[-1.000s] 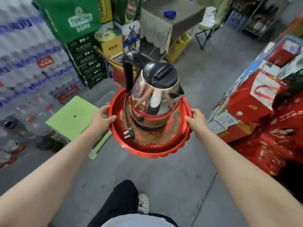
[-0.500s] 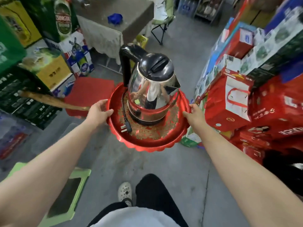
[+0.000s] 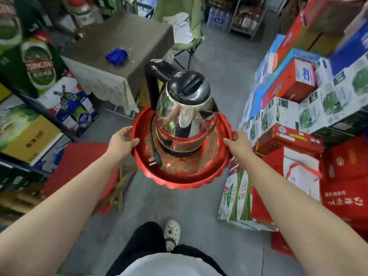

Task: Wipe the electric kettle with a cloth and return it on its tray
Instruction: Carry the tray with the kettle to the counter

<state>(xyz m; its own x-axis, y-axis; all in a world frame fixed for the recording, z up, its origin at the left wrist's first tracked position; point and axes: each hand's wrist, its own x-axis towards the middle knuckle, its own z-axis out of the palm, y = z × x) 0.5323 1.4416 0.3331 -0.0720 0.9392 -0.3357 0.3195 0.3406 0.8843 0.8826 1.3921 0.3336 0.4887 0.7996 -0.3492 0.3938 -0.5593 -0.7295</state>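
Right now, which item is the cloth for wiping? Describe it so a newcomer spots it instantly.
Start at the brown-topped table ahead and left of the red tray carried in both hands. Near its front edge lies a small crumpled blue cloth, probably the wiping cloth. It is the only vivid blue thing on that tabletop, unlike the white fabric draped on the green chair behind.

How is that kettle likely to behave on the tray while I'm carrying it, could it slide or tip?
The kettle is tall with a narrow base, so it may tip if the red tray tilts. The tray looks glossy, so the base could slide. The loose cord plug will probably flop about. Both hands, left hand and right hand, grip opposite rims, which helps.
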